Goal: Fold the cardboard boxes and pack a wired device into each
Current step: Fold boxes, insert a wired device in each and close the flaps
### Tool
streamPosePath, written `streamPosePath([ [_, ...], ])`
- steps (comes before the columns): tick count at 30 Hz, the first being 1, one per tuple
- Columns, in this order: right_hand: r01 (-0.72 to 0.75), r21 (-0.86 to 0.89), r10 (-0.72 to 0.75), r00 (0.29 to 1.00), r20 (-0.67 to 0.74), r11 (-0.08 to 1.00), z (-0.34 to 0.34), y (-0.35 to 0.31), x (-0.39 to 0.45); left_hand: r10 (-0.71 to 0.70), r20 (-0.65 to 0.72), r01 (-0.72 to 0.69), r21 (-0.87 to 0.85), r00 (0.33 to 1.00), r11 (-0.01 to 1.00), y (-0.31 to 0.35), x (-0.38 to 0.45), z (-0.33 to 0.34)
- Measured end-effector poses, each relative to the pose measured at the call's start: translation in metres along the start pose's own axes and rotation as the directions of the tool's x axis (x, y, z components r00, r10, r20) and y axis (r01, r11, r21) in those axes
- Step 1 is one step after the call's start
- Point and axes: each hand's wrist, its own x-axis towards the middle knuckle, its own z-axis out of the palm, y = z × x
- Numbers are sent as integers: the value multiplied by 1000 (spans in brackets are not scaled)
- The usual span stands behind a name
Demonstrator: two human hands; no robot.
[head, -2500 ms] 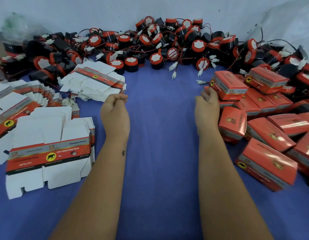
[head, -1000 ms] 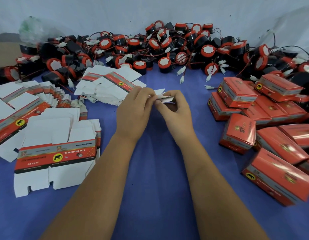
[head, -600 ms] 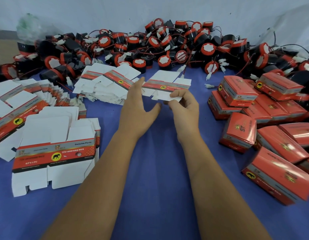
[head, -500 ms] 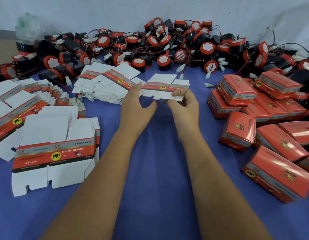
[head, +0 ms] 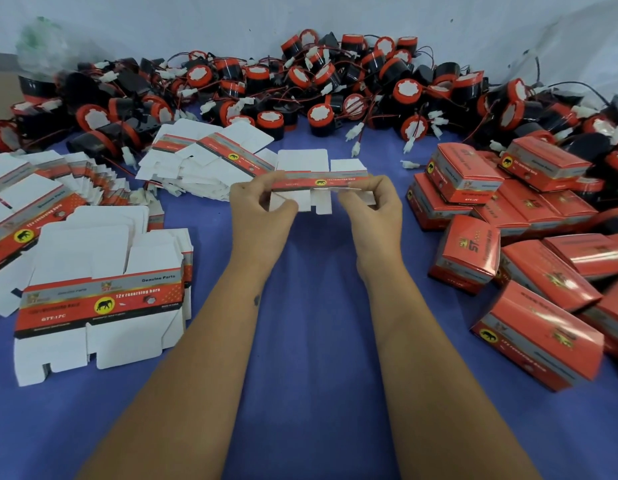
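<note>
In the middle of the frame, both hands are holding one flat cardboard box [head: 318, 183] above the blue cloth [head: 311, 341]. The left hand [head: 257, 209] is pinching the box's left end, its fingers curled round the edge and its thumb lying under the red printed band. The right hand [head: 376, 207] is pinching the right end the same way. The box is sitting level between them, white flaps sticking out above and below the band.

Just behind the left hand, a loose pile of flat boxes [head: 203, 161] is lying on the cloth. A neater stack of flat boxes [head: 99, 296] is resting at the lower left, and more are fanning out along the left edge [head: 40, 188].

Across the top of the frame, a long heap of black and red wired devices [head: 335, 88] is running along the white wall [head: 300, 15], with white plugs trailing toward the hands. On the right side, folded red boxes [head: 508, 244] are piling up, well apart from the hands.
</note>
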Motion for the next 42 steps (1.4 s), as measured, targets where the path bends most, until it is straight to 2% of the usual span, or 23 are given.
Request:
streamPosePath([
  [5, 64, -55, -64, 998, 4, 996, 6, 1, -3, 22, 127, -32, 78, 992, 996, 2, -6, 2],
  [9, 159, -164, -162, 987, -8, 974, 11, 2, -5, 35, 64, -42, 120, 997, 992, 0, -6, 6],
  [12, 294, -244, -287, 956, 65, 924, 15, 5, -8, -3, 3, 2, 183, 1000, 983, -2, -5, 9],
  [15, 413, -323, -389, 911, 139, 851, 19, 8, -9, 27, -68, -9, 256, 997, 967, -3, -3, 8],
  [19, 509, -383, -480, 859, 177, 771, 21, 12, -10, -36, -19, 39, 232, 999, 972, -5, 0, 6],
  [24, 351, -439, -347, 933, 92, 827, 14, 9, -2, -34, -18, 36, 105, 999, 994, 1, -10, 4],
  [27, 327, -544, -323, 940, 107, 773, -1, 10, 6, -45, 69, 54, -122, 997, 991, 9, -12, 0],
  [30, 333, -542, -282, 943, 178, 771, -9, 12, 8, -70, 167, 111, -255, 984, 961, 11, -7, -7],
  [34, 390, -568, -229, 914, 336, 724, -7, 11, 6, -116, 139, 147, -246, 983, 958, 9, 2, -14],
  [36, 420, -501, -210, 882, 421, 757, -6, 10, 3, -165, 136, 197, -279, 977, 940, 9, 5, -17],
  [39, 370, -358, -129, 828, 546, 858, -7, 10, 2, -244, 120, 272, -371, 962, 888, 8, 10, -22],
  [42, 378, -354, -146, 831, 536, 856, -8, 10, 5, -283, 117, 305, -412, 952, 858, 10, 11, -25],
])
